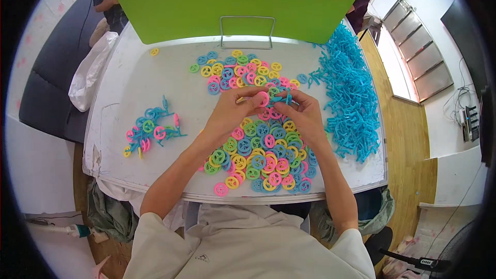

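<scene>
My left hand [233,111] is closed, its thumb and fingers pinching a small pink plastic wheel [264,99] with a green wheel [274,92] right beside it. Close against it, my right hand [306,117] pinches a blue branched plastic piece [288,96]. Whether wheel and piece are joined I cannot tell, since fingers partly cover them. Below both hands spreads a heap of pink, yellow, green and blue spoked wheels [259,161]. A smaller scatter of such wheels [227,74] lies beyond them.
At the right edge of the white table [119,80] rises a big pile of blue branched pieces [351,93]. To the left lies a small group of blue pieces with wheels attached [149,129]. A green board [237,5] with a wire handle [247,17] stands across the back.
</scene>
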Available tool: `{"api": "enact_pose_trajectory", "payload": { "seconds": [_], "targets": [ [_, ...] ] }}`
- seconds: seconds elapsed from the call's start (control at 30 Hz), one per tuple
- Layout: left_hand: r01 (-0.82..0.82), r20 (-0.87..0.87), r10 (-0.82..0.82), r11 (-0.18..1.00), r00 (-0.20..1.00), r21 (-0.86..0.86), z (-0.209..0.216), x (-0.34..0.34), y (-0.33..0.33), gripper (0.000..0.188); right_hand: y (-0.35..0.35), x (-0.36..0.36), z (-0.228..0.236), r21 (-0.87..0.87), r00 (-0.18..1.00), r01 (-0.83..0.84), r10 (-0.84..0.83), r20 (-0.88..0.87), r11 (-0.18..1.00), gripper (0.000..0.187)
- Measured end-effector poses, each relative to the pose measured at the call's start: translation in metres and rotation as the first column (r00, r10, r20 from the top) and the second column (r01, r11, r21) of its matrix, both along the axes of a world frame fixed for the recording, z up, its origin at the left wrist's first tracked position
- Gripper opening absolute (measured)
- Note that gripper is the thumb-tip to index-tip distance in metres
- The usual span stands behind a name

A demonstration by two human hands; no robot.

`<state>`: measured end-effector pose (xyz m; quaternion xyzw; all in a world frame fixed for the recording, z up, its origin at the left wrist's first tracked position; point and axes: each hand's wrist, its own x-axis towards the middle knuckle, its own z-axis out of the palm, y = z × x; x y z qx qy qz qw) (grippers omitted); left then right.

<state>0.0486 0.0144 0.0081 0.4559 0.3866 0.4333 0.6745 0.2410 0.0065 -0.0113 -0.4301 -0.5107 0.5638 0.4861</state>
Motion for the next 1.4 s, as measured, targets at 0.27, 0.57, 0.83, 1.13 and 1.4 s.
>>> {"api": "enact_pose_trajectory", "payload": {
  "seconds": [0.27, 0.57, 0.83, 1.13, 1.4],
  "targets": [
    [-0.02, -0.06, 0.023, 0.999, 0.998, 0.039, -0.009, 0.004, -0.002, 0.014, -0.004, -0.007, -0.005, 0.034, 0.996, -0.083, 0.082, 0.034, 0.996, 0.021],
    [-0.061, -0.177, 0.139, 0.921, 0.974, 0.386, -0.027, 0.013, -0.001, 0.01, -0.006, -0.005, 0.0, -0.045, 0.996, -0.032, 0.036, 0.08, 0.998, 0.021],
    [-0.137, -0.088, 0.163, 0.958, 0.983, 0.251, -0.009, 0.01, -0.007, 0.014, -0.005, -0.004, 0.02, -0.046, 0.872, 0.015, 0.009, 0.489, 0.999, 0.019],
    [-0.179, -0.017, 0.196, 0.923, 0.98, 0.34, -0.014, 0.018, -0.012, 0.016, -0.008, -0.004, 0.007, -0.153, 0.997, 0.003, -0.014, -0.072, 0.988, 0.018],
    [-0.204, -0.053, 0.258, 0.859, 0.965, 0.47, -0.008, 0.022, -0.022, 0.017, -0.01, -0.005, 0.01, -0.389, 0.971, -0.012, -0.082, -0.225, 0.921, 0.015]
  ]
}}
